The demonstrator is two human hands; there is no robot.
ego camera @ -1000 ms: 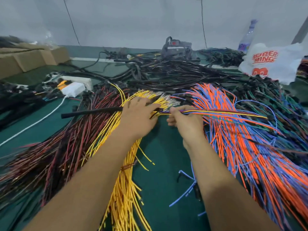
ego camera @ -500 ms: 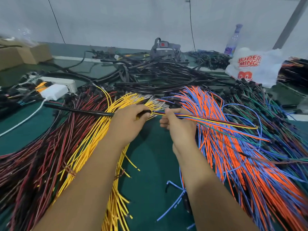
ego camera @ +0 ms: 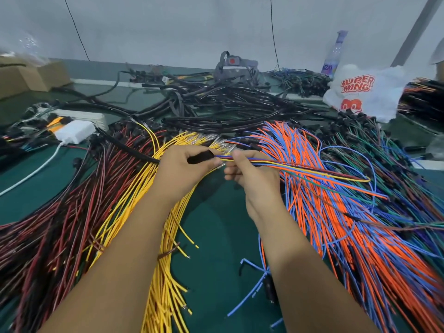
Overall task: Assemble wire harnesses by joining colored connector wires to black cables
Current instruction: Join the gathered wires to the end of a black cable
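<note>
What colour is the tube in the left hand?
Black: the tube in the left hand, seen in the head view.

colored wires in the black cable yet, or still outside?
In, at least partly: the colored wires pinched by the right hand run into the black cable end gripped by the left hand. Depth hidden.

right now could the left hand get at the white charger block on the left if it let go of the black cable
Probably yes. The white charger block lies uncovered on the table to the left of the left hand, with only loose red wires between them, though the hand grips the black cable.
</note>
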